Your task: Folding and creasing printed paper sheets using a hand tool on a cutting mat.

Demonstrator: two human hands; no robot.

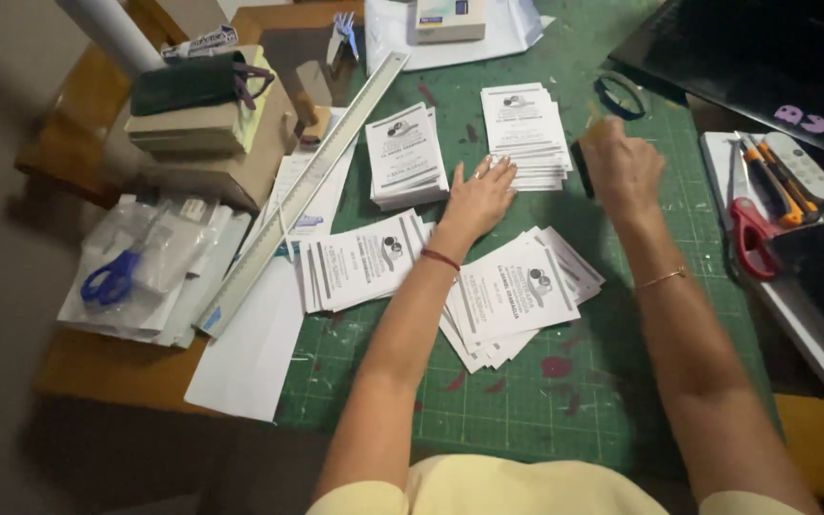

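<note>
My left hand (480,195) lies flat, fingers spread, on the green cutting mat (545,401) between two neat stacks of printed white cards. One stack (405,155) is to its left, the other stack (526,133) just past its fingertips. My right hand (622,164) is closed around a small dark object beside the right stack; what the object is cannot be made out. Loose printed cards (517,296) lie fanned under and around my left forearm, with another spread of cards (360,262) to the left.
A long metal ruler (307,186) lies diagonally on the left. Blue scissors (112,278) rest on plastic bags. Boxes (212,133) are stacked at the back left. Red scissors (751,238), cutters and a remote (801,164) sit on the right, beside a dark laptop (765,57).
</note>
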